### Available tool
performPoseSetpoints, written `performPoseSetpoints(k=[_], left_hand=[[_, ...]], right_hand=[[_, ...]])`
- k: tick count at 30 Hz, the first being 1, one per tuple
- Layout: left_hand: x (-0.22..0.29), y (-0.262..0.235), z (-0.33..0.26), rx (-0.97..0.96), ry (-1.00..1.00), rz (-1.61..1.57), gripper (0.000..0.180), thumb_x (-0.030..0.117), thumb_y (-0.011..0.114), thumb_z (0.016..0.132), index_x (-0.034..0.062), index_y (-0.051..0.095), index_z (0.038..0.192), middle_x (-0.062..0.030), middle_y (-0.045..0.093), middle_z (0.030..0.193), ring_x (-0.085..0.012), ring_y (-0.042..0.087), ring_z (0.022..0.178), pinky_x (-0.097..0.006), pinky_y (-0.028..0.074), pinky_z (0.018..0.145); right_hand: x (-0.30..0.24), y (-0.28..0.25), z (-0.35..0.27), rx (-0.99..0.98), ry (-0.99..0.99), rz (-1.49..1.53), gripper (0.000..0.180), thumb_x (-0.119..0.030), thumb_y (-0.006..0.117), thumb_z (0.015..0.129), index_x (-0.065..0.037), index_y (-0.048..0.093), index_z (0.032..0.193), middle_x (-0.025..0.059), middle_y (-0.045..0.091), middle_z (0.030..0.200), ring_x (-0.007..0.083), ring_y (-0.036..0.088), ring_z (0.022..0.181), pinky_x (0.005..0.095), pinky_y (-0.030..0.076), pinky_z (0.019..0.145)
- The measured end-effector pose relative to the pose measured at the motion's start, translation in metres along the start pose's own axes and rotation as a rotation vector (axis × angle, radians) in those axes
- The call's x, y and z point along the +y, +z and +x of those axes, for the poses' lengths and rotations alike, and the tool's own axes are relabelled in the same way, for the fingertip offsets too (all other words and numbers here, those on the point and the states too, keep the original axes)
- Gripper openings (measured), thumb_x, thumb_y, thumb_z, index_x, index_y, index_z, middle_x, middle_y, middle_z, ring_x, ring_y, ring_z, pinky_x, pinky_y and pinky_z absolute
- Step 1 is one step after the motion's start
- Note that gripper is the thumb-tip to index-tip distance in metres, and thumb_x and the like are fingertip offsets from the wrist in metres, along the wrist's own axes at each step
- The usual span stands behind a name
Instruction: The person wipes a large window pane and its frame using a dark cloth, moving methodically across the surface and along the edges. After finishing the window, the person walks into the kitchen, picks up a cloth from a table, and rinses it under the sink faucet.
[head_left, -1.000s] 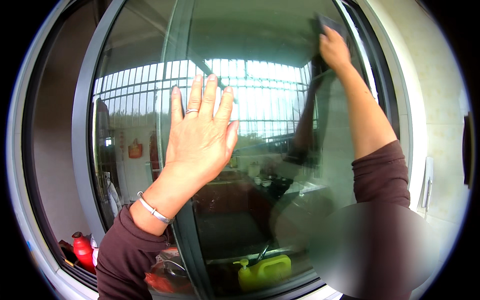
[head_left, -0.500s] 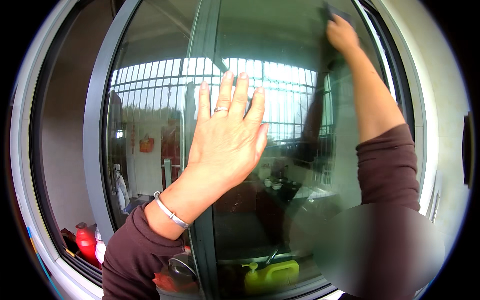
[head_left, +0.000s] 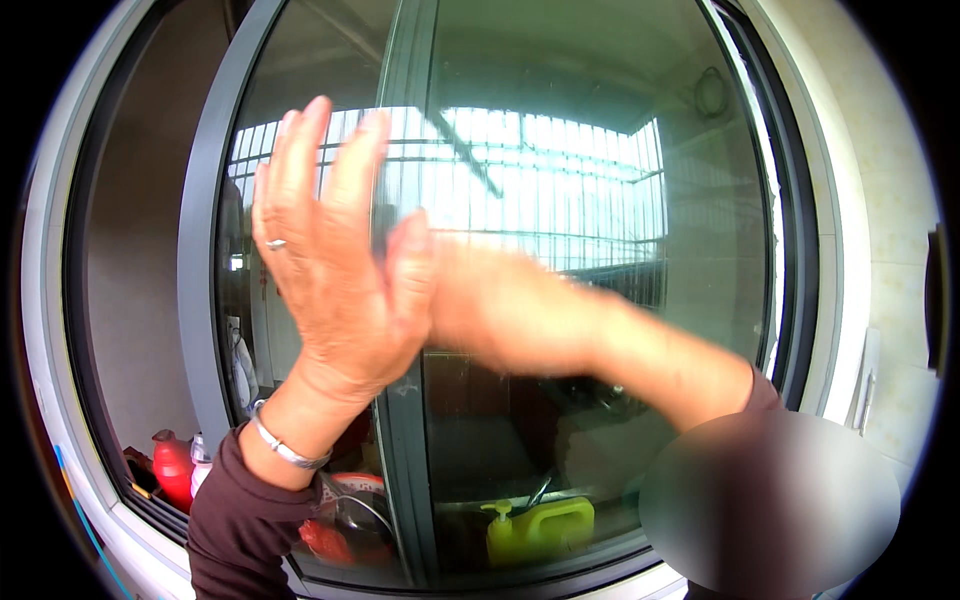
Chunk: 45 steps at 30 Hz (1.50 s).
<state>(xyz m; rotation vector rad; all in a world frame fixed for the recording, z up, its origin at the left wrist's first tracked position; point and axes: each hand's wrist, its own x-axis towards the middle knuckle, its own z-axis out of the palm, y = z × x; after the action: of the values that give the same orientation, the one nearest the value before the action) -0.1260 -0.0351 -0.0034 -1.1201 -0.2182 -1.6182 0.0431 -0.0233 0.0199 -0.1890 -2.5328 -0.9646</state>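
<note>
My left hand (head_left: 330, 265) is raised, fingers stretched upward and spread, in front of a sliding window's left glass pane (head_left: 330, 60). It wears a ring and a silver bracelet (head_left: 288, 440). My right hand (head_left: 500, 310) is smeared by motion in front of the right glass pane (head_left: 580, 60), just right of my left thumb. Its fingers are blurred and partly hidden behind the left hand, so what they hold does not show. Between the panes runs a dark grey upright frame (head_left: 405, 460).
Behind the glass at the bottom sits a yellow-green jug with a pump top (head_left: 545, 530). A red bottle (head_left: 172, 468) stands at the lower left. A metal lid (head_left: 365, 515) lies low behind the left pane. A white window frame (head_left: 850, 250) borders the right.
My right hand has swept from the top right corner down and left to the middle; the dark flat pad it held there is no longer visible. My left hand has shifted left.
</note>
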Motion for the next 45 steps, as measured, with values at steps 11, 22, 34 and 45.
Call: performPoseSetpoints(k=[11,22,34,45], left_hand=[[0.031,0.022,-0.039,-0.396,-0.199,-0.010,0.046,0.025,0.049,0.099,0.0039,0.047,0.139,-0.0174,0.045,0.145,-0.0346,0.035,0.141,-0.049,0.020,0.117],[0.024,0.027,-0.050,-0.284,-0.251,-0.142,0.056,0.041,0.044,0.102,0.0039,0.041,0.143,-0.0193,0.046,0.144,-0.0369,0.037,0.139,-0.053,0.017,0.116],[0.015,-0.008,-0.041,-0.077,-0.431,-0.415,0.047,0.022,0.047,0.102,-0.0034,0.041,0.141,-0.0211,0.047,0.142,-0.0340,0.044,0.133,-0.041,0.033,0.111],[0.071,-0.018,-0.085,-0.525,-0.128,-0.212,0.057,0.010,0.066,0.082,0.0056,0.051,0.137,-0.0174,0.043,0.147,-0.0382,0.037,0.138,-0.055,0.021,0.114]], right_hand=[[0.121,-0.135,-0.117,0.689,0.367,-0.882,0.041,-0.004,0.059,0.088,-0.011,0.059,0.128,0.0176,0.057,0.131,0.0378,0.050,0.124,0.0434,0.039,0.107],[-0.040,0.023,-0.131,0.126,0.098,-0.519,0.040,-0.010,0.058,0.085,-0.010,0.057,0.125,0.0123,0.055,0.135,0.0296,0.052,0.128,0.0413,0.040,0.111],[-0.047,0.042,-0.095,0.094,0.029,-0.327,0.046,-0.007,0.053,0.090,-0.011,0.052,0.136,0.0130,0.046,0.146,0.0285,0.041,0.138,0.0420,0.032,0.115],[-0.002,-0.011,-0.190,0.667,0.519,-0.694,0.043,0.001,0.058,0.086,-0.008,0.059,0.129,0.0187,0.054,0.135,0.0391,0.047,0.130,0.0490,0.031,0.113]])
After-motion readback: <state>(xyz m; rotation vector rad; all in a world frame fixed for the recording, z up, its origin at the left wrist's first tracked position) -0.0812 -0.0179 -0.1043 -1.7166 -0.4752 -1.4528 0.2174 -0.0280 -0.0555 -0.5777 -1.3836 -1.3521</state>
